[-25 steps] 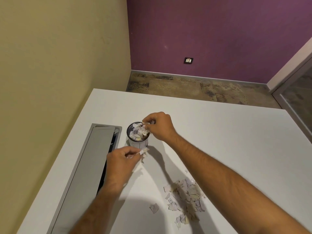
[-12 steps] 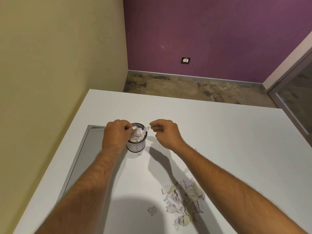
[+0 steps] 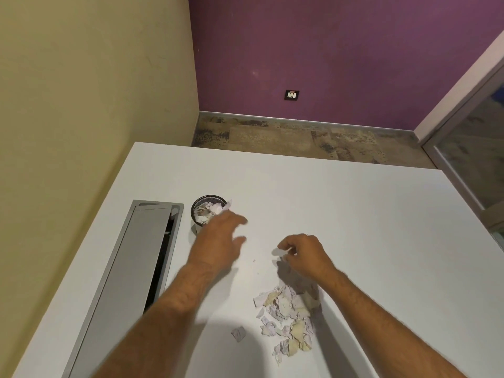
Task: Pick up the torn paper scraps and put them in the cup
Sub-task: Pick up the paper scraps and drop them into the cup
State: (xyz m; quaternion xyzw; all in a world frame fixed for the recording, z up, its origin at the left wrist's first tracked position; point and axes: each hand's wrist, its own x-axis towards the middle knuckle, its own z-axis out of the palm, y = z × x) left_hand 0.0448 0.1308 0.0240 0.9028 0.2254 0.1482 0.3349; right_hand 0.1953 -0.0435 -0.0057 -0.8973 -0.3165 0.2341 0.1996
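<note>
A: Neither grip holds anything that I can see. On the left hand the fingers are spread and loose, blurred, just in front of the mesh cup and covering its near rim. The right hand has its fingers curled downward with a gap between thumb and fingertips, empty as far as the view shows.

B: Where are the scraps?

A: In 3 places. A good number already sit in the cup, heaped up to its rim, with 1 piece sticking over the right edge. The main pile of torn paper scraps lies on the white desk, near the wearer and just below the right hand. 1 stray scrap lies apart to the left of that pile.

B: So how far along?

A: Part way, I would judge. The cup looks close to full, yet the pile on the desk is still large, so most of the picking up remains. A few tiny specks also lie on the desk between the hands.

B: Any concern?

A: The piece perched on the rim may fall out, and the cup may not take the whole pile unless the paper is pressed down.

B: Anything else around?

A: A grey cable hatch is set into the desk, left of the cup, with its flap partly open.
</note>
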